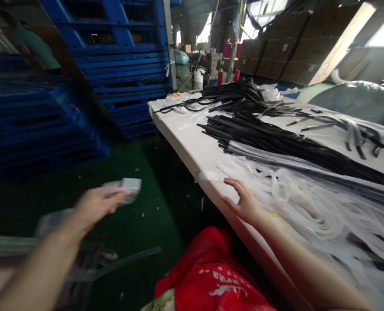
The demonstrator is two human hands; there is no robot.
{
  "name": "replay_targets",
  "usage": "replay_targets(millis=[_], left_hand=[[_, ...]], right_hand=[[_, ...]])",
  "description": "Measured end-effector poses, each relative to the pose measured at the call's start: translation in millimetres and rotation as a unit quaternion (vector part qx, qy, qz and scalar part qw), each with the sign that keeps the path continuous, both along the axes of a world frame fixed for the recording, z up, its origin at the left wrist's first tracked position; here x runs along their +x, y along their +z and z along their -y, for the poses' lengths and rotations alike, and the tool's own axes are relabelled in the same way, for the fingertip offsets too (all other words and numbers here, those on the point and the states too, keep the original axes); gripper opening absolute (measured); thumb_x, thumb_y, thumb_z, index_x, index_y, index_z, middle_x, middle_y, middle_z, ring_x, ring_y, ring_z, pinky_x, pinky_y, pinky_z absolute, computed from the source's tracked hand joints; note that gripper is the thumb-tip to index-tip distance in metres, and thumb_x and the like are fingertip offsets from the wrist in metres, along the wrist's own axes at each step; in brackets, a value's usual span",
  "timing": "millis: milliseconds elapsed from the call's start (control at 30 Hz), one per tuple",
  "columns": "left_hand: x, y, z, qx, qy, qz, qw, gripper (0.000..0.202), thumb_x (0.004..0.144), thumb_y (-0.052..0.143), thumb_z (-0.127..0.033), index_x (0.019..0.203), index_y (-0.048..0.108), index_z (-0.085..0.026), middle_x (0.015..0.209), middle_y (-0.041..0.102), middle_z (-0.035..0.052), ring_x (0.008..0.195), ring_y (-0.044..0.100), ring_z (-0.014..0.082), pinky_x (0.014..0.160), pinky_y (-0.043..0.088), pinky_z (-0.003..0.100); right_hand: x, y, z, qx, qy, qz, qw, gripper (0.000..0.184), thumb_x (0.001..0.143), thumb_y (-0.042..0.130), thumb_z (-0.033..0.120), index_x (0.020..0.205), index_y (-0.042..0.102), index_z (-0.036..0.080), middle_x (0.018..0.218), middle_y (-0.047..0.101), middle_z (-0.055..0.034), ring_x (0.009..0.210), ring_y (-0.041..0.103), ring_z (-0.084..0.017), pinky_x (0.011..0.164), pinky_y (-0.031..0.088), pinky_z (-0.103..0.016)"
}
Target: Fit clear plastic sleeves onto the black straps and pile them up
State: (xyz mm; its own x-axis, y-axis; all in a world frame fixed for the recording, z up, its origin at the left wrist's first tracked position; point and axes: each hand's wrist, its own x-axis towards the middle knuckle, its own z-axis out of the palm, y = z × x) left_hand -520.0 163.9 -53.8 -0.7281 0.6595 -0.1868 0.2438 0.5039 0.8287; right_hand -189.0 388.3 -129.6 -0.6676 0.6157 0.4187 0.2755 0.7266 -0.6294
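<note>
My left hand (pixel 96 205) is stretched out over the floor to the left of the table, blurred by motion, its fingers closed on a small pale grey packet (pixel 127 188). My right hand (pixel 244 201) lies open on the near edge of the white table (pixel 185 138), fingers spread, touching a pile of white translucent strips (pixel 302 203). A yellow band (pixel 278 218) sits on my right wrist. Beyond the white pile lies a long bundle of black strips (pixel 270 136).
Stacked blue pallets (pixel 120 56) stand at the left and back. The floor (pixel 136 172) is dark green with small scraps. A red cloth (pixel 208 272) covers my lap. Cardboard boxes (pixel 286 47) line the far right. A person in green (pixel 33 43) stands far left.
</note>
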Motion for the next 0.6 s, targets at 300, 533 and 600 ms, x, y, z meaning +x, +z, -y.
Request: replay_targets(millis=[300, 533, 600], left_hand=[[152, -89.3, -75, 0.131, -0.169, 0.281, 0.936, 0.034, 0.064, 0.077, -0.046, 0.068, 0.071, -0.013, 0.049, 0.051, -0.0027, 0.041, 0.036, 0.0068, 0.042, 0.024, 0.023], [151, -76.6, -85, 0.173, -0.176, 0.269, 0.931, 0.03, 0.063, 0.08, -0.04, 0.068, 0.073, -0.012, 0.053, 0.058, -0.0012, 0.05, 0.047, 0.009, 0.05, 0.035, 0.022], [155, -76.3, -88, 0.188, -0.177, 0.287, 0.923, 0.032, 0.06, 0.083, -0.04, 0.062, 0.07, -0.011, 0.054, 0.059, 0.0001, 0.053, 0.05, 0.01, 0.053, 0.038, 0.022]], right_hand=[[-43, -48.8, 78, -0.409, 0.206, 0.042, 0.888, 0.05, 0.084, 0.057, 0.063, 0.093, 0.068, 0.015, 0.074, 0.062, -0.0021, 0.067, 0.054, -0.014, 0.061, 0.044, -0.026], [-27, -49.2, 82, -0.487, 0.2, 0.074, 0.847, 0.057, 0.083, 0.054, 0.068, 0.067, 0.059, 0.014, 0.055, 0.048, 0.0022, 0.05, 0.04, -0.008, 0.049, 0.032, -0.022], [-24, -46.2, 81, -0.473, 0.202, 0.064, 0.855, 0.055, 0.083, 0.055, 0.067, 0.072, 0.062, 0.013, 0.058, 0.052, 0.0013, 0.053, 0.042, -0.009, 0.051, 0.033, -0.023]])
